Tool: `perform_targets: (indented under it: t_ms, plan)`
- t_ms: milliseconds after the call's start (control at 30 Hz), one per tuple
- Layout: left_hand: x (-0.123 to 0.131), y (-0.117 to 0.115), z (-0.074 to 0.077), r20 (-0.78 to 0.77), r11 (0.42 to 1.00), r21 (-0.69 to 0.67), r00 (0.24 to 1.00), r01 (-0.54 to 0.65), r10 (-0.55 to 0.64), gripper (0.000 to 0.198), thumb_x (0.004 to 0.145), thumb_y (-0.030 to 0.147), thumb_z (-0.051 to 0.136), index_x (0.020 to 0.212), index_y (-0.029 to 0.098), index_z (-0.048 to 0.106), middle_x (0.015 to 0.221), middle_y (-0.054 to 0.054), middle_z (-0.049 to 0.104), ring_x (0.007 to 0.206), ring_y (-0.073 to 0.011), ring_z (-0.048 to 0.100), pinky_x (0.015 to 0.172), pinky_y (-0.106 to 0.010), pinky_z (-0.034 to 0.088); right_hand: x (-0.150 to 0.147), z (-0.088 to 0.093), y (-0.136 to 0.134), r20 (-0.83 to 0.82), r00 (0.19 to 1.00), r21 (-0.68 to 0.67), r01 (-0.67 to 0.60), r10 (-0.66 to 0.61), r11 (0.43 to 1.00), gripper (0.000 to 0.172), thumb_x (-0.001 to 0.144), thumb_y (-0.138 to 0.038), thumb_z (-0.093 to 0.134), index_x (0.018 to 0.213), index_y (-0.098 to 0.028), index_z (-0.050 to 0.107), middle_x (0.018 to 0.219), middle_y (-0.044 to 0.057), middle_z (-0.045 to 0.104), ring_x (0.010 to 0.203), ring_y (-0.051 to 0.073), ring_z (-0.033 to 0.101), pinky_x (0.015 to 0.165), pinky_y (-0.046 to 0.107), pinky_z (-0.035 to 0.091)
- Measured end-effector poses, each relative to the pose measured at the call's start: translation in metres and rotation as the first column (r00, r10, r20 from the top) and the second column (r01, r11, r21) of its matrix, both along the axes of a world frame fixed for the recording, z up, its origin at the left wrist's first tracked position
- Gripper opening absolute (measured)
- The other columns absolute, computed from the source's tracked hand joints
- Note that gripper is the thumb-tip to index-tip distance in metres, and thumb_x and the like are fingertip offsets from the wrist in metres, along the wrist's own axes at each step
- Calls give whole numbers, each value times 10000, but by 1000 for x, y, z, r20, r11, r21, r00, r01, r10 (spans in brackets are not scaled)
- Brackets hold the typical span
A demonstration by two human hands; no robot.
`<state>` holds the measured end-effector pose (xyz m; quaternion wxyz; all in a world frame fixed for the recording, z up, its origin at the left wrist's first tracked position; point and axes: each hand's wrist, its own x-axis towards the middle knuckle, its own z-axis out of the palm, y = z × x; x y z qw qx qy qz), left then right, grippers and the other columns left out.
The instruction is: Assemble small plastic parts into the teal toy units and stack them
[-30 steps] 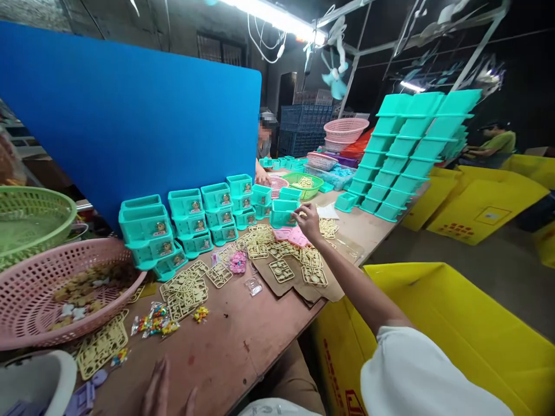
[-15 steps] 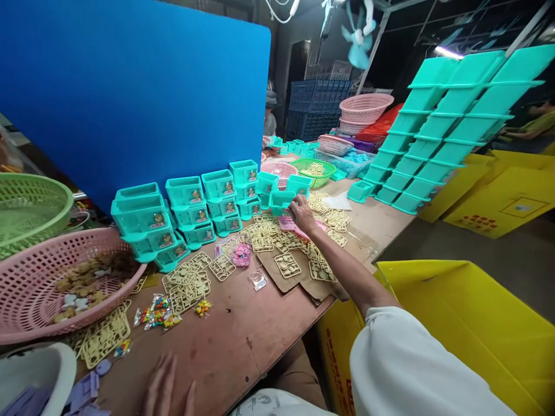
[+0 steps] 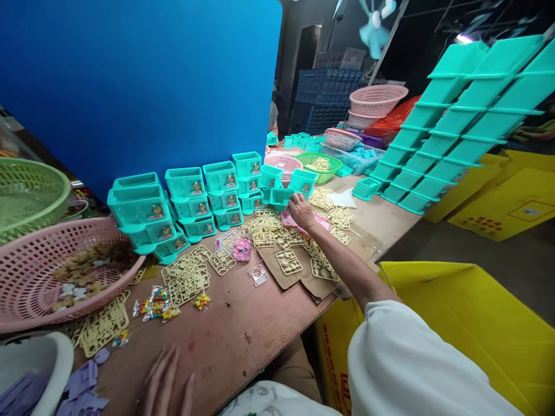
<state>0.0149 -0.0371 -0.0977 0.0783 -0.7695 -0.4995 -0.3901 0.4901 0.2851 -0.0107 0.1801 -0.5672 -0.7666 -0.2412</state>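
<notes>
Where the reddish-brown counter point(image 3: 225, 323) runs between the left hand point(image 3: 163, 381) and the right hand point(image 3: 302, 211), cream plastic frames point(image 3: 186, 283) lie in loose layers, with bags of bright beads point(image 3: 156, 303) beyond the left hand. To the left of that hand are a white basin point(image 3: 65, 370) and, farther off, a pink basket point(image 3: 30, 277) with small brown and white pieces in it. Left of the right hand, teal boxes with stickers point(image 3: 195, 202) are stacked before a tall blue panel point(image 3: 143, 92); well to its right rises a leaning stack of teal containers point(image 3: 451, 136). The room beyond the right hand is dim, with a fan point(image 3: 373, 34) high up, and an open yellow bin point(image 3: 459, 312) stands right of the forearm.

The right hand, fingers bent and drawn together, grasps the near right end of a teal box point(image 3: 281, 196) that sits open side up. The left hand rests on the counter, fingers loosely extended.

The right hand hides its own fingertips and part of a pink tray point(image 3: 321, 222). The bottom edge cuts off the left wrist. Past the panel, only a blurred grey sleeve point(image 3: 273, 115) of another person shows.
</notes>
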Motion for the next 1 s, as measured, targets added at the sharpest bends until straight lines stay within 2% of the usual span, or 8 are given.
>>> perform_targets:
  t_ms: [100,233,367,467,533,800,1000]
  plan:
    - [-3,1,-1,-66,1000,19,998,6,-5,738,890,69,653,1561,258,411,1338,-147,675,1244,-318,665,992,-464,609,0,-4,-5,-30,999,-19,22,-23,1000,256,1028,-213,448,908,-144,664,1040,193,613,1046,329,482,864,451,463]
    - [-2,1,3,-39,1000,21,999,3,-2,825,870,87,709,1594,261,355,1292,-135,700,1210,-317,681,982,-466,616,6,-9,-18,-99,994,-25,33,-35,999,250,1022,-224,464,846,-166,632,971,165,593,973,309,482,815,426,461]
    - [1,1,8,-57,1000,-16,998,26,-27,798,881,78,691,1587,269,372,1269,-121,716,1199,-311,688,963,-449,623,13,-5,-27,-142,990,41,8,-2,999,248,1031,-282,476,839,-189,601,965,144,579,945,299,486,838,431,459]
    - [5,0,10,25,999,-43,1000,2,-1,774,891,97,688,1581,277,386,1289,-110,703,1217,-304,673,1002,-448,604,10,-1,-24,-141,990,73,9,1,997,265,1047,-300,438,861,-193,594,1005,155,586,985,307,486,877,439,450]
    - [8,0,12,77,998,-54,997,-13,17,761,897,108,686,1578,278,392,1300,-105,692,1232,-295,659,1027,-440,589,6,-2,-19,-116,993,45,10,-5,999,261,1045,-293,427,875,-191,596,1028,167,590,1005,315,480,865,436,445]
    - [11,-1,13,66,997,-64,997,-29,33,758,906,98,670,1584,269,378,1308,-114,672,1239,-287,643,1019,-417,564,-2,-15,-11,-101,992,-48,68,-72,997,239,1013,-249,453,868,-167,625,1016,190,598,982,326,467,804,442,440]
    - [12,-1,14,60,998,-68,998,-8,12,763,910,93,663,1591,265,366,1292,-115,680,1244,-287,641,1013,-408,555,-2,-9,-15,-185,980,-43,69,-76,997,214,983,-289,550,816,-174,621,951,158,577,946,308,468,800,431,444]
